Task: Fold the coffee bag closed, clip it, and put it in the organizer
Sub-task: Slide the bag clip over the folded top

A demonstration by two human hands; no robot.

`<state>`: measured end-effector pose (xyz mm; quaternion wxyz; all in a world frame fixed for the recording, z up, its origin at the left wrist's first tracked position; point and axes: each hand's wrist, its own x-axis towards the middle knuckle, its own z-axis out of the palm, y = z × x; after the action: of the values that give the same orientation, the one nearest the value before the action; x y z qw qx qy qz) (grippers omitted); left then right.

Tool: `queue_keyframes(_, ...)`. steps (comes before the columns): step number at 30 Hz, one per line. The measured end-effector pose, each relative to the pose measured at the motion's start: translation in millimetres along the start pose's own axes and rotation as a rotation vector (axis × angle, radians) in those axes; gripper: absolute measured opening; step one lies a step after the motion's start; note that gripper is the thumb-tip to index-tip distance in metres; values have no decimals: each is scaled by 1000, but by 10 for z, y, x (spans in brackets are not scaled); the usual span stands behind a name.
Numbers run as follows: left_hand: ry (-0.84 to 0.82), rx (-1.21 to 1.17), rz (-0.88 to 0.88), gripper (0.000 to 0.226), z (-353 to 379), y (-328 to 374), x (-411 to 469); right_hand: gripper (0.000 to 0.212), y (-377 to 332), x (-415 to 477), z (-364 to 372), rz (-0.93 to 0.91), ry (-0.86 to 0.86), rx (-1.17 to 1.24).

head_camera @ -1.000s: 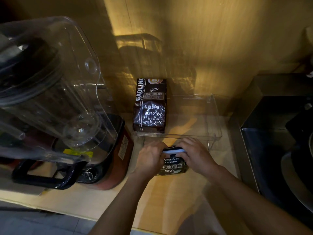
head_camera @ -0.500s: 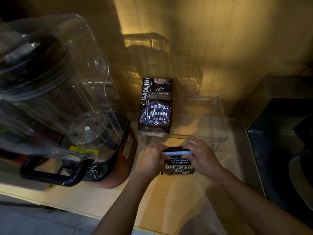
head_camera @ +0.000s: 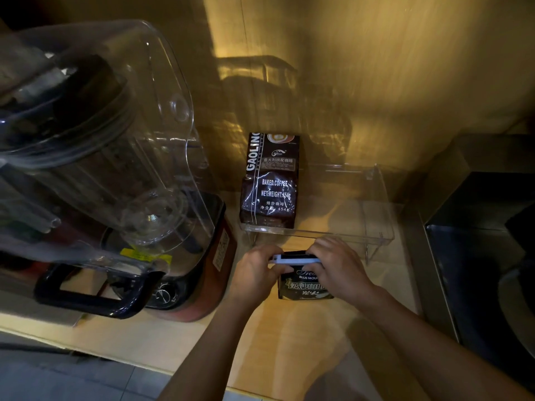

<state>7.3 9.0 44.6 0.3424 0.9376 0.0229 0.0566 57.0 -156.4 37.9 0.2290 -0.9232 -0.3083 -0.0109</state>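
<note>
Little had changed from half a second earlier: both hands stayed on the clip, and the small bag had not moved from in front of the organizer.

Left hand (head_camera: 256,273) pinched the left end of the white bag clip (head_camera: 295,260), fingers curled closed on it. Right hand (head_camera: 338,267) covered the clip's right end and the bag top, fingers bent down around them. The clip lay across the folded top of the Blue Mountain coffee bag (head_camera: 304,286), which stood on the wooden counter (head_camera: 289,342).

Just behind that bag, the clear organizer (head_camera: 376,227) held one Gaoling baked-coffee bag (head_camera: 269,183), upright at its left end; the rest of the bin looked unfilled. Blender with clear jar (head_camera: 101,157) stood left of the organizer.
</note>
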Motion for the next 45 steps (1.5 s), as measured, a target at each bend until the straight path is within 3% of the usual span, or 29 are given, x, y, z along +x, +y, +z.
queue_keyframes(13, 27, 44, 21, 18, 8, -41, -9, 21, -116, 81, 7, -86, -104, -90)
queue_keyframes(38, 176, 58, 15, 12, 192, -81, -65, 7, -209, 71, 142, -20, 23, -60)
queue_keyframes(45, 31, -209, 11, 19, 169, -166, 1, 29, -23, 173, -86, 31, -223, -4)
